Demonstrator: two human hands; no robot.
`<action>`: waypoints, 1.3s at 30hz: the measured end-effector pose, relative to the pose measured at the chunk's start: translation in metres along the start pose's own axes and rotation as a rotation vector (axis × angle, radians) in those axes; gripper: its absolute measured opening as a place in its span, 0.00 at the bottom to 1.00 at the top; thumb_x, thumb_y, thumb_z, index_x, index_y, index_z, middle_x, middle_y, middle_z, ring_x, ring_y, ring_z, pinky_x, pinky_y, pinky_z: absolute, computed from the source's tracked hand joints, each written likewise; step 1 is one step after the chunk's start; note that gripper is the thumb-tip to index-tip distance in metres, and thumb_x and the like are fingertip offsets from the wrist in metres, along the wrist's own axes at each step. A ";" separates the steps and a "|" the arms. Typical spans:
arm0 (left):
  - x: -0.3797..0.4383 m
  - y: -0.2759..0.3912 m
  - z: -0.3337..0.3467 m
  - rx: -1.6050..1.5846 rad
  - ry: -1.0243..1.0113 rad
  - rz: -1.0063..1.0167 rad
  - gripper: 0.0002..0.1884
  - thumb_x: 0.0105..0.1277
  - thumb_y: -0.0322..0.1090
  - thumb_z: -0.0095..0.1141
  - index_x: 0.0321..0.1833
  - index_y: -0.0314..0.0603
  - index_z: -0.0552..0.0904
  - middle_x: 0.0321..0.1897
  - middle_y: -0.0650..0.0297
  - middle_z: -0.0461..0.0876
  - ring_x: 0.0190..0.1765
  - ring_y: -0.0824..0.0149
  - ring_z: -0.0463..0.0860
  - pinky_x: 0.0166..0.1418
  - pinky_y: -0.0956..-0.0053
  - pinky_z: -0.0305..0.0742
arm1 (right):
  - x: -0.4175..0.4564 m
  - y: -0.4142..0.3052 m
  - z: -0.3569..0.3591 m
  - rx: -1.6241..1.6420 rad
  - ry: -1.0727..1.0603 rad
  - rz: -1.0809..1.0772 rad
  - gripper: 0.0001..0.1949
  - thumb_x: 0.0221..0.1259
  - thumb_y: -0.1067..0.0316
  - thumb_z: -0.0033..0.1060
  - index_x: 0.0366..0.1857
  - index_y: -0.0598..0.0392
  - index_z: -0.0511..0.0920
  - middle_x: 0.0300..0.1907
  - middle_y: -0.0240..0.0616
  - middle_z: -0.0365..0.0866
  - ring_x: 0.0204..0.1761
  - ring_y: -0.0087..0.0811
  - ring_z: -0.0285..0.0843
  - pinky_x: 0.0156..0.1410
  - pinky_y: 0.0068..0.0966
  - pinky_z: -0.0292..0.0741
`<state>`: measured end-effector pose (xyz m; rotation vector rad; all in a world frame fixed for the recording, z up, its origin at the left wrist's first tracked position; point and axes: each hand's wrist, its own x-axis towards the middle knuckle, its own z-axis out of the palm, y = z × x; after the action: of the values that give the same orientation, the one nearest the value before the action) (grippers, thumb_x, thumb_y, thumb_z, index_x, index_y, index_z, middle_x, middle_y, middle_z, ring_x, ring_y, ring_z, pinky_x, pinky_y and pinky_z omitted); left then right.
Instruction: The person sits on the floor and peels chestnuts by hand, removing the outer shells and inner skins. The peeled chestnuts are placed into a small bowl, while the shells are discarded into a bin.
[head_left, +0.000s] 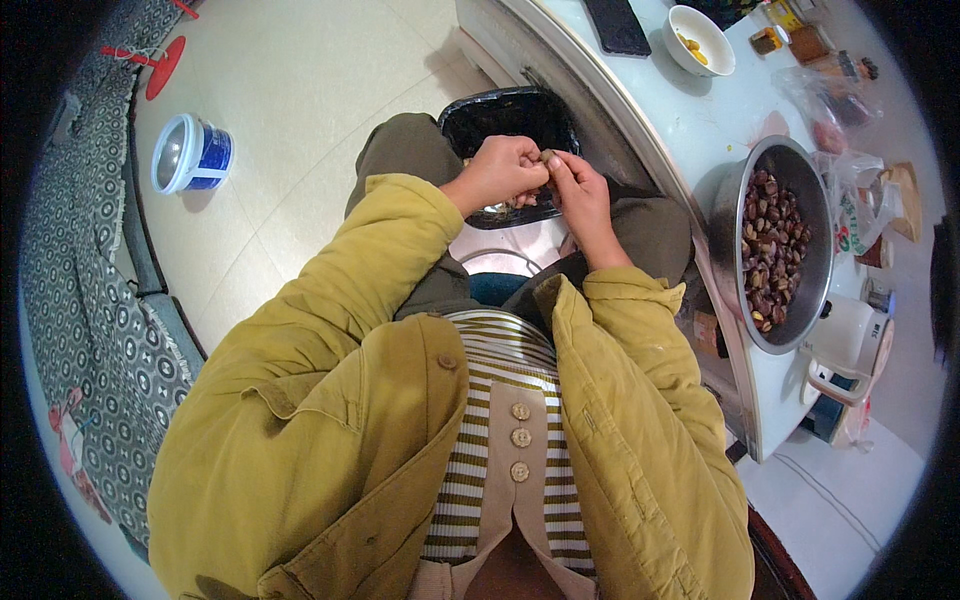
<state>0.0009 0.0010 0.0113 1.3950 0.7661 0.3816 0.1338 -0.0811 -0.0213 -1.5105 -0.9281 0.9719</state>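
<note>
My left hand (501, 172) and my right hand (583, 193) meet in front of me, fingertips pinching a small brownish chestnut (547, 156) between them. Fingers cover most of the nut, so how much shell is on it cannot be told. Below the hands stands a bin lined with a black plastic bag (501, 114), with pale scraps partly visible inside. To the right, a deep stainless steel basin (716, 247) holds many brown chestnuts (772, 251), some with pale cut faces. Farther up the table, a white bowl (716, 56) contains a few yellow pieces (694, 49).
A black phone (616, 26) lies on the white tabletop (675, 112) near the bowl. Jars (810, 43), plastic bags (855, 191) and a white handled appliance (844, 341) line the wall side. On the tiled floor at left sits a blue-and-white bucket (210, 156), near a patterned cloth cover (82, 225).
</note>
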 end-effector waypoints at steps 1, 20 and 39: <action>0.000 0.000 0.001 -0.008 0.009 -0.013 0.06 0.60 0.29 0.55 0.32 0.32 0.77 0.18 0.65 0.78 0.20 0.76 0.78 0.21 0.83 0.71 | 0.000 0.000 0.001 0.005 0.000 -0.010 0.12 0.65 0.63 0.55 0.45 0.59 0.79 0.29 0.28 0.78 0.28 0.16 0.68 0.32 0.16 0.65; 0.001 0.000 0.001 -0.360 0.014 -0.110 0.12 0.66 0.37 0.53 0.34 0.32 0.76 0.23 0.61 0.78 0.22 0.74 0.78 0.27 0.82 0.78 | -0.004 -0.031 -0.001 0.536 -0.090 0.283 0.11 0.68 0.61 0.49 0.43 0.56 0.76 0.24 0.26 0.72 0.19 0.14 0.60 0.21 0.13 0.58; 0.008 -0.009 0.007 -0.081 -0.030 -0.066 0.11 0.69 0.37 0.47 0.32 0.38 0.74 0.21 0.65 0.75 0.20 0.76 0.73 0.24 0.82 0.72 | 0.003 -0.010 -0.003 0.222 0.007 0.123 0.11 0.61 0.62 0.58 0.35 0.61 0.76 0.27 0.35 0.78 0.28 0.23 0.75 0.33 0.23 0.74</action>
<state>0.0092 -0.0007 0.0008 1.2937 0.7620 0.3357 0.1373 -0.0776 -0.0114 -1.3938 -0.7031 1.1192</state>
